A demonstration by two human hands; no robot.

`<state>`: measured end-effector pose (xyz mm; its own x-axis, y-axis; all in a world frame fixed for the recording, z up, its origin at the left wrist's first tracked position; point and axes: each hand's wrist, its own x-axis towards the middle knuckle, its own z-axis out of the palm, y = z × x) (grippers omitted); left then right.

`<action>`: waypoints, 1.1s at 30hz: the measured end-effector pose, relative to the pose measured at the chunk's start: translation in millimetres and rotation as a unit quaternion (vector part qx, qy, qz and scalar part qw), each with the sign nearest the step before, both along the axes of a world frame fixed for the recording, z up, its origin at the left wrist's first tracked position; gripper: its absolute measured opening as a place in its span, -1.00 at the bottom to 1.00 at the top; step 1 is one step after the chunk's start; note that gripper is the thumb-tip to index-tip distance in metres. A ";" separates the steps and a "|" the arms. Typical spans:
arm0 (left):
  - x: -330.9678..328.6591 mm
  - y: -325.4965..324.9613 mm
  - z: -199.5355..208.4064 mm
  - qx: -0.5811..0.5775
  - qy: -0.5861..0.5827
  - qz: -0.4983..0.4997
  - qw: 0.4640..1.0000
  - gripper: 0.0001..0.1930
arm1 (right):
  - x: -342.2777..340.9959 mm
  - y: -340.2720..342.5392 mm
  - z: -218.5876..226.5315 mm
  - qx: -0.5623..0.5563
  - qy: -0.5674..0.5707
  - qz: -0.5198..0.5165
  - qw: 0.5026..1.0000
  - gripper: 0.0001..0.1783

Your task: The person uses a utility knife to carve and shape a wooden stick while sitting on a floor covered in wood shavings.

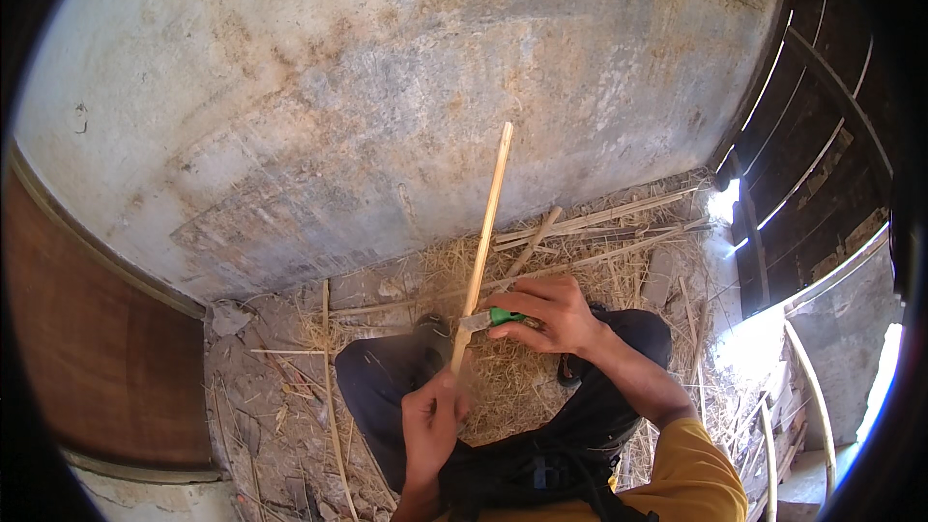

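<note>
A long pale wooden stick [490,208] slants up and away from my lap, its far end in front of the wall. My left hand [431,420] is closed around the stick's near end. In my right hand [556,316] is a knife with a green handle [505,315], gripped between thumb and fingers. Its short, broad grey blade [475,322] lies against the stick a little above my left hand. Part of the handle is hidden by my fingers.
A stained plaster wall [416,106] rises close ahead. Straw and shavings [522,396] cover the floor between my legs. Several loose sticks [619,217] lie along the wall's foot. A brown door panel [97,329] stands left; dark slatted boards [812,135] are at right, with curved poles [817,396] below.
</note>
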<state>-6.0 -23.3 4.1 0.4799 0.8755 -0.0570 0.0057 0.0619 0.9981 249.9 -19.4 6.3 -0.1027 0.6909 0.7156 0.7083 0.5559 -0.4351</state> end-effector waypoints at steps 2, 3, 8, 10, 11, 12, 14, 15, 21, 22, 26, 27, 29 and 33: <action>-0.1 -0.5 -0.4 0.014 0.011 0.010 1.000 -0.61 | 0.1 -0.9 0.8 0.003 -0.001 0.004 1.000 -0.55; 0.0 -0.5 -0.4 0.022 0.016 0.015 1.000 -0.64 | 0.1 -1.6 1.5 0.004 -0.002 0.005 1.000 -0.54; 0.3 -0.2 0.7 0.063 0.039 0.021 0.997 -0.65 | -1.2 -3.4 4.8 0.004 0.003 0.002 1.000 -0.59; 1.4 -0.9 1.8 0.071 0.047 0.028 0.996 -0.66 | -1.0 -4.0 5.3 0.004 0.004 -0.006 1.000 -0.59; 2.8 -2.5 4.3 0.070 0.049 0.034 0.996 -0.67 | -0.5 -4.9 5.1 0.004 0.000 -0.012 1.000 -0.59; 3.4 -3.5 5.9 0.070 0.051 0.041 0.995 -0.67 | -0.5 -5.5 5.3 0.003 -0.004 -0.018 1.000 -0.59; 2.1 -2.9 -3.6 0.093 0.047 0.047 0.993 -0.61 | -1.3 -6.6 7.0 0.005 -0.018 -0.034 0.999 -0.60; 1.8 -2.7 -7.1 0.105 0.046 0.051 0.992 -0.55 | -2.0 -7.2 7.4 0.005 -0.024 -0.042 0.999 -0.60; 1.1 -5.1 -6.5 0.090 0.059 0.064 0.992 -0.49 | -5.8 -8.5 9.8 0.006 -0.033 -0.068 0.997 -0.62; 0.7 -5.4 -6.3 0.089 0.062 0.064 0.992 -0.51 | -6.8 -8.4 10.4 0.008 -0.031 -0.070 0.997 -0.62; -5.6 -6.2 -19.8 0.105 0.070 0.055 0.991 -0.57 | -4.5 -6.0 6.7 0.005 -0.015 -0.097 0.995 -0.63; -5.8 -5.4 -20.9 0.112 0.070 0.049 0.990 -0.57 | -3.8 -4.9 6.2 0.000 -0.008 -0.109 0.994 -0.63; -6.2 -8.2 -19.8 0.080 0.064 0.058 0.993 -0.58 | -4.9 -4.4 9.2 0.007 -0.013 -0.102 0.995 -0.60; -3.8 -9.9 -9.8 0.032 0.048 0.071 0.996 -0.66 | -3.8 -3.8 12.0 0.014 -0.027 -0.099 0.995 -0.59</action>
